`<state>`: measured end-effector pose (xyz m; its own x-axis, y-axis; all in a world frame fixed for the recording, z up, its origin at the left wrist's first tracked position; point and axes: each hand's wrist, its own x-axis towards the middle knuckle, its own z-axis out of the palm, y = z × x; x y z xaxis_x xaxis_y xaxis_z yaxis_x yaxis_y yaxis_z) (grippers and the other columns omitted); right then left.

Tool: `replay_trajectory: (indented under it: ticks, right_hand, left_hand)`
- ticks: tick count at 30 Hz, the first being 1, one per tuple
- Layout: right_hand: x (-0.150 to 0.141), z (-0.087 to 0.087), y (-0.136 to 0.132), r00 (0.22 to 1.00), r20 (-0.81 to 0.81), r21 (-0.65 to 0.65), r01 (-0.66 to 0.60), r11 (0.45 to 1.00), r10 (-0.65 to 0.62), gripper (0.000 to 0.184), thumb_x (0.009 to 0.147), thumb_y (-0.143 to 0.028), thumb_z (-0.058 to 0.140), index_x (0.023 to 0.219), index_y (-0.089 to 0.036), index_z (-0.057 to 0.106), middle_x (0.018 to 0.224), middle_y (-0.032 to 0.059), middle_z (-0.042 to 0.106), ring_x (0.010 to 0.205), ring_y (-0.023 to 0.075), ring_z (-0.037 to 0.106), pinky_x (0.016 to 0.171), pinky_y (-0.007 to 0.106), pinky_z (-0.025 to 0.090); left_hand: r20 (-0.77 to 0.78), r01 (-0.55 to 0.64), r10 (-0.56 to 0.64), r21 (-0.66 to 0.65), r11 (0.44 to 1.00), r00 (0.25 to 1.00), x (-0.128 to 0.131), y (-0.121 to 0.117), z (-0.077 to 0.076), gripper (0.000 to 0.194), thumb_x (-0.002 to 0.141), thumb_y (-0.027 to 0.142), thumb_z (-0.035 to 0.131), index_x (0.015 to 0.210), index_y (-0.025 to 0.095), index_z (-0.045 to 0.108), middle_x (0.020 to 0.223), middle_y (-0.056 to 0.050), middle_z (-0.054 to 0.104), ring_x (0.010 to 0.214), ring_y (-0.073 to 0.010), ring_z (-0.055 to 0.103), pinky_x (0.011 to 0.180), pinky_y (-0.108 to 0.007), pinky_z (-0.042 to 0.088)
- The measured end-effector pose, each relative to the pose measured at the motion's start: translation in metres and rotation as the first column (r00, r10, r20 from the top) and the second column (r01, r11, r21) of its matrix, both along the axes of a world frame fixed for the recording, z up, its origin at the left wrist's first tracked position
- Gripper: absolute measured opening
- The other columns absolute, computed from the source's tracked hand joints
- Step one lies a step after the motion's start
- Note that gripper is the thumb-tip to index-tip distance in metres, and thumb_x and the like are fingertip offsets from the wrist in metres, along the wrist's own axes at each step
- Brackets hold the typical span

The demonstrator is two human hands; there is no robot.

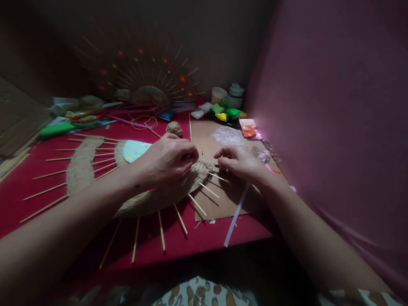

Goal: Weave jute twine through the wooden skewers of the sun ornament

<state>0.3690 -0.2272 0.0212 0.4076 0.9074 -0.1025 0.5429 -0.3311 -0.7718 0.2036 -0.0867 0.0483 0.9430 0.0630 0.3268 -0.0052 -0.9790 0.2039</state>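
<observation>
A curved band woven of twine (pixel 197 176) lies across the table's front, with thin wooden sticks (pixel 180 219) fanning out of its outer edge. My left hand (pixel 170 157) is over the band near its right end, fingertips pinched together; what they hold is hidden. At the band's right tip, my right hand (pixel 237 162) is closed, its curled fingers around the end of a short stick. Beyond my left hand sits a ball of twine (pixel 174 128). A second sticked arc, with a beige curved strip (pixel 81 165) and a pale blue patterned piece (pixel 135 150), is partly hidden behind my left forearm.
Under the right end lies a brown board (pixel 205 206) on the red tablecloth (pixel 143 246). A white strip (pixel 236 216) hangs over its front. Colourful clay packets (pixel 233 112), a cup (pixel 219 94) and a jar (pixel 236 94) stand behind. A flowered stick fan (pixel 153 80) leans at the back.
</observation>
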Motion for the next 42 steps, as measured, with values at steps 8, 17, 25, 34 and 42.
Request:
replay_trajectory:
  ticks: [8, 17, 25, 34, 42]
  right_hand:
    - [-0.003, 0.008, 0.008, 0.983, -0.172, -0.133, 0.043, 0.99, -0.065, 0.016, 0.078, -0.02, 0.064, 0.063, -0.013, 0.063, 0.049, -0.0033, 0.049, 0.044, 0.0068, 0.041, 0.044, 0.023, 0.029]
    - [-0.001, 0.004, 0.005, 0.978, -0.208, -0.069, 0.016, 0.997, -0.03, 0.019, 0.074, -0.016, 0.062, 0.055, -0.015, 0.058, 0.044, -0.0045, 0.047, 0.042, 0.0069, 0.04, 0.043, 0.023, 0.027]
    - [-0.001, -0.002, 0.005, 0.978, -0.207, 0.002, 0.023, 1.0, -0.022, 0.016, 0.072, -0.014, 0.063, 0.056, -0.014, 0.061, 0.045, -0.0042, 0.047, 0.045, 0.0072, 0.04, 0.045, 0.024, 0.029]
    - [0.0, -0.005, 0.007, 0.983, -0.185, 0.007, 0.007, 1.0, -0.006, 0.015, 0.071, -0.013, 0.06, 0.055, -0.013, 0.058, 0.047, -0.0043, 0.048, 0.047, 0.0066, 0.041, 0.046, 0.022, 0.03]
    - [0.004, -0.013, 0.01, 0.985, -0.174, 0.023, -0.017, 1.0, 0.021, 0.014, 0.07, -0.014, 0.063, 0.056, -0.013, 0.06, 0.047, -0.0042, 0.05, 0.045, 0.0066, 0.041, 0.044, 0.022, 0.03]
  left_hand:
    - [0.027, 0.078, -0.076, -0.104, 0.991, 0.997, -0.001, -0.021, -0.001, 0.019, 0.084, 0.018, 0.05, 0.076, 0.018, 0.067, 0.065, 0.001, 0.063, 0.063, -0.0108, 0.053, 0.074, -0.029, 0.04]
    - [0.085, 0.143, -0.147, 0.049, 0.988, 0.985, 0.008, -0.057, -0.022, 0.025, 0.092, 0.02, 0.043, 0.078, 0.017, 0.064, 0.072, 0.0, 0.067, 0.066, -0.0125, 0.057, 0.077, -0.032, 0.042]
    - [0.094, 0.155, -0.19, 0.295, 0.943, 0.977, 0.018, -0.078, -0.041, 0.024, 0.091, 0.016, 0.043, 0.076, 0.015, 0.061, 0.074, -0.005, 0.065, 0.067, -0.0152, 0.058, 0.078, -0.035, 0.044]
    - [0.185, 0.17, -0.267, 0.419, 0.892, 0.946, 0.015, -0.081, -0.043, 0.02, 0.092, 0.013, 0.044, 0.084, 0.012, 0.063, 0.075, -0.006, 0.062, 0.074, -0.0178, 0.055, 0.085, -0.037, 0.046]
    - [0.099, 0.289, -0.36, 0.421, 0.86, 0.928, 0.011, -0.08, -0.047, 0.022, 0.094, 0.012, 0.041, 0.092, 0.009, 0.063, 0.086, -0.01, 0.065, 0.081, -0.0201, 0.058, 0.077, -0.036, 0.049]
